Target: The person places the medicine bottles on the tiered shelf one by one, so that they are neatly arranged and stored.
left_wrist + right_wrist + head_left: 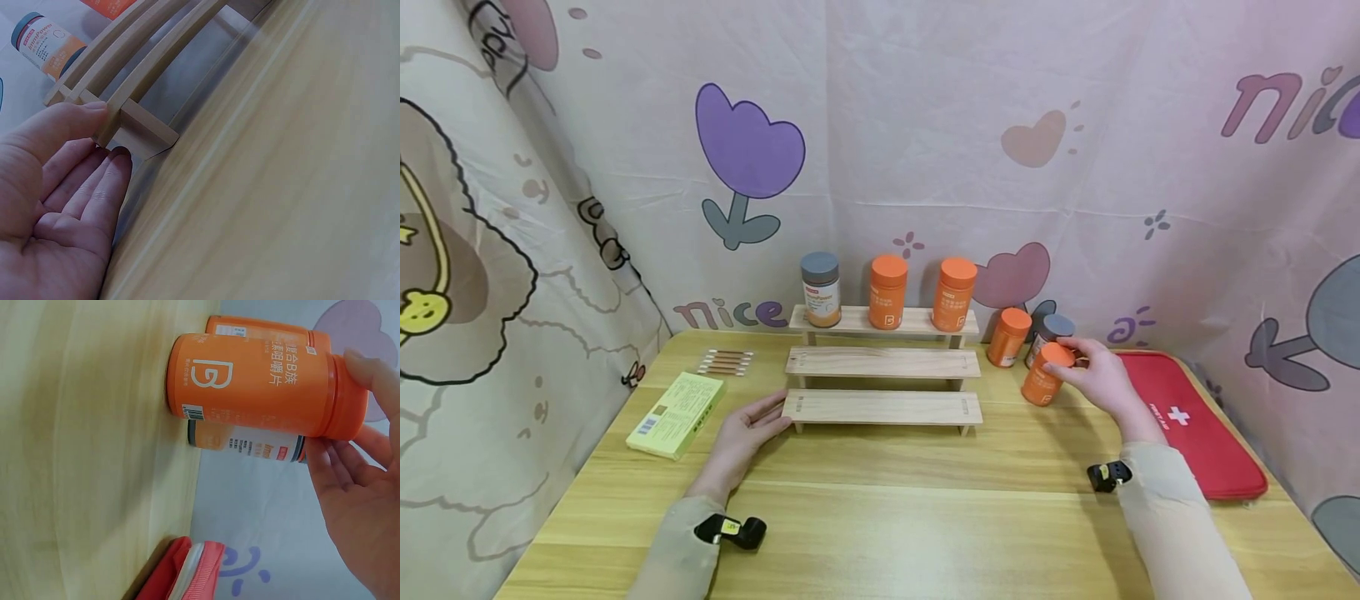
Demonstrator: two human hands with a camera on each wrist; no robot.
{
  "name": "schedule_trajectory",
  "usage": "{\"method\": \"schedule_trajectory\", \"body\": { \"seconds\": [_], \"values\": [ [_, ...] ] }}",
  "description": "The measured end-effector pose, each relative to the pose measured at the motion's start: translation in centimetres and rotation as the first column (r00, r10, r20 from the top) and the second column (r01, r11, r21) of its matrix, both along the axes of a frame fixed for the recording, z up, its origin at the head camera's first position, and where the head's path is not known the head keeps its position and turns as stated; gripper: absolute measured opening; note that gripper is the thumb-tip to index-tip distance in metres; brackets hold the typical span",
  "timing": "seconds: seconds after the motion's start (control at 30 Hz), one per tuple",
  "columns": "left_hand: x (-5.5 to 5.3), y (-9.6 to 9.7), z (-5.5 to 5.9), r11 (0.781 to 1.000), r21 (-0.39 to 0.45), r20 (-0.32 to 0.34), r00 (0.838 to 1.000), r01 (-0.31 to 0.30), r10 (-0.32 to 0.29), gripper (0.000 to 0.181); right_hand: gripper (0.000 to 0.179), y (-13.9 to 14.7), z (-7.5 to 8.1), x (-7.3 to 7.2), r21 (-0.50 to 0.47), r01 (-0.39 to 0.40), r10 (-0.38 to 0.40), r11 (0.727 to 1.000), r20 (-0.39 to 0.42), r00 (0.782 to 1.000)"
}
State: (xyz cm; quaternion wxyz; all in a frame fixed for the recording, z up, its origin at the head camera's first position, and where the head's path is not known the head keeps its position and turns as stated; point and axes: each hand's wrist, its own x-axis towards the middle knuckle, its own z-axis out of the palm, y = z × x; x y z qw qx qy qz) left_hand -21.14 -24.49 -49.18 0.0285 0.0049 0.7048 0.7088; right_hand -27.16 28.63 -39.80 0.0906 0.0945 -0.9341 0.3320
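Note:
A three-step wooden display rack (pixel 883 407) stands in the middle of the table. My left hand (pixel 747 435) pinches the left end of its lowest step, thumb above and fingers below in the left wrist view. To the right of the rack, my right hand (pixel 1097 377) grips an orange supplement bottle (pixel 1042 379) by its lid. That bottle (pixel 250 387) is upright; whether its base touches the table I cannot tell. Just behind it are another orange bottle (pixel 1008 340) and a grey-lidded bottle (pixel 1057 327), the latter partly hidden.
On the rack's top step stand a grey-lidded bottle (pixel 821 292) and two orange bottles (pixel 888 293). A red first aid case (pixel 1198 433) lies at the right. Left of the rack are a yellow-green box (pixel 676 415) and several cotton swabs (pixel 727 363). A printed curtain (pixel 910 150) hangs behind.

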Motion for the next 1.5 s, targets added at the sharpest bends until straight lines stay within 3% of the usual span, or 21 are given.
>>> {"method": "schedule_trajectory", "body": {
  "seconds": [0.2,0.47,0.67,0.87,1.1,1.27,1.4,1.5],
  "values": [
    [0.0,-0.1,0.0,1.000,0.000,-0.002,1.000,0.000,0.000,0.059,0.060,-1.0,1.1,0.6,0.012,0.026,-0.025,1.000,-0.089,0.996],
    [0.1,-0.3,0.1,1.000,0.004,-0.004,1.000,-0.004,0.004,0.059,0.058,-3.8,4.7,1.9,-0.014,-0.010,0.007,1.000,-0.173,0.985],
    [0.0,-0.5,0.1,1.000,0.014,-0.014,1.000,-0.010,0.011,0.059,0.052,-7.4,7.3,2.7,-0.076,-0.108,0.090,0.991,-0.204,0.975],
    [0.1,-0.6,0.1,1.000,0.000,-0.012,1.000,-0.015,0.015,0.059,0.049,-11.6,8.6,2.4,-0.126,-0.269,0.238,0.955,-0.213,0.947],
    [0.1,-0.6,0.0,1.000,-0.012,-0.009,1.000,-0.025,0.025,0.061,0.050,-17.3,8.7,1.1,-0.164,-0.420,0.392,0.892,-0.181,0.902],
    [-0.1,-0.2,-0.2,1.000,-0.004,-0.012,1.000,-0.013,0.013,0.061,0.048,-20.9,8.1,-0.3,-0.170,-0.483,0.456,0.859,-0.173,0.873],
    [-0.1,0.0,-0.3,1.000,0.010,-0.006,1.000,-0.012,0.012,0.061,0.049,-23.7,7.7,-1.3,-0.195,-0.502,0.476,0.843,-0.167,0.864],
    [-0.1,0.0,-0.3,1.000,0.021,0.001,1.000,-0.020,0.020,0.060,0.050,-25.6,7.4,-1.8,-0.188,-0.501,0.475,0.845,-0.168,0.864]
  ]
}}
